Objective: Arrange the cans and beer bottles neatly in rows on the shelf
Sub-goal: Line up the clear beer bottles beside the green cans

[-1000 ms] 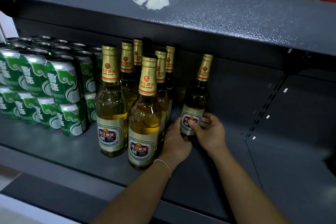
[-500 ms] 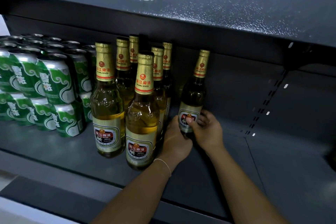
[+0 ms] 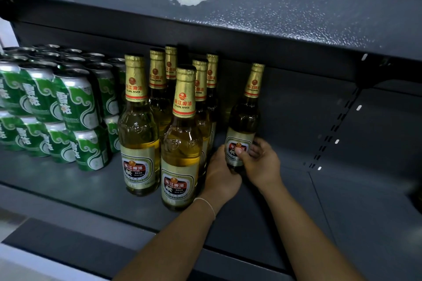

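Leftmost, your green-and-silver drink cans (image 3: 75,100) sit stacked two high in rows on the dark grey metal shelf (image 3: 68,185). Just beside them stand six gold-capped glass beer bottles (image 3: 180,143) in two close rows, upright, labels facing you. Your left hand (image 3: 222,175), with a thin white band (image 3: 206,204) at the wrist, curls round the base of a seventh, separate gold-foil-necked beer bottle (image 3: 245,121), its fingers hidden behind the glass. Your right hand (image 3: 262,163) grips the same bottle from the other side, thumb pressed on the red label, fingers wrapped behind. That bottle stands upright, just right of the group.
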A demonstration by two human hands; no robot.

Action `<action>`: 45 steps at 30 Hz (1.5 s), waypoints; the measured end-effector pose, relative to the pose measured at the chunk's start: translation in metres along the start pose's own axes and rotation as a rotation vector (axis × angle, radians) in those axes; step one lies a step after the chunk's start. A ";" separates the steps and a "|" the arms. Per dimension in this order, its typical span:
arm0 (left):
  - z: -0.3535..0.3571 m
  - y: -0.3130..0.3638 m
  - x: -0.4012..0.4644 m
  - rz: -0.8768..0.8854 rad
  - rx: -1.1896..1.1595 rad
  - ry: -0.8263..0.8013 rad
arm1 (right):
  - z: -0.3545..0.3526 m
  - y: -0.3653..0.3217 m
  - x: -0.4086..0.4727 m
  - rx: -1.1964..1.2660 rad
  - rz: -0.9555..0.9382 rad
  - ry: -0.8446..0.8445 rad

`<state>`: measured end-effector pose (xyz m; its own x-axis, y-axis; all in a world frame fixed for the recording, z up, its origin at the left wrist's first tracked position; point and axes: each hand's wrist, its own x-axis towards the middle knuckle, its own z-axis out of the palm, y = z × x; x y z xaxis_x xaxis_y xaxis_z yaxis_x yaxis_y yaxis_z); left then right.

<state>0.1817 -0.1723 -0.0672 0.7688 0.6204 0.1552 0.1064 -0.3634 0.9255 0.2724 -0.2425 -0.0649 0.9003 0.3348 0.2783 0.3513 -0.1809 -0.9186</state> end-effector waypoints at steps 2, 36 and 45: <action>0.000 0.000 -0.001 0.004 0.018 0.005 | -0.001 -0.001 -0.001 -0.007 -0.003 -0.008; 0.202 0.171 -0.066 0.541 -0.068 -0.472 | -0.328 -0.021 -0.061 -0.249 -0.041 0.584; 0.289 0.203 -0.072 0.471 0.028 -0.596 | -0.417 0.021 -0.041 -0.441 0.123 0.583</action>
<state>0.3304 -0.4913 0.0098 0.9466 -0.0827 0.3115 -0.3077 -0.5193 0.7972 0.3496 -0.6455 0.0213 0.8873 -0.2350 0.3968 0.1989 -0.5813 -0.7890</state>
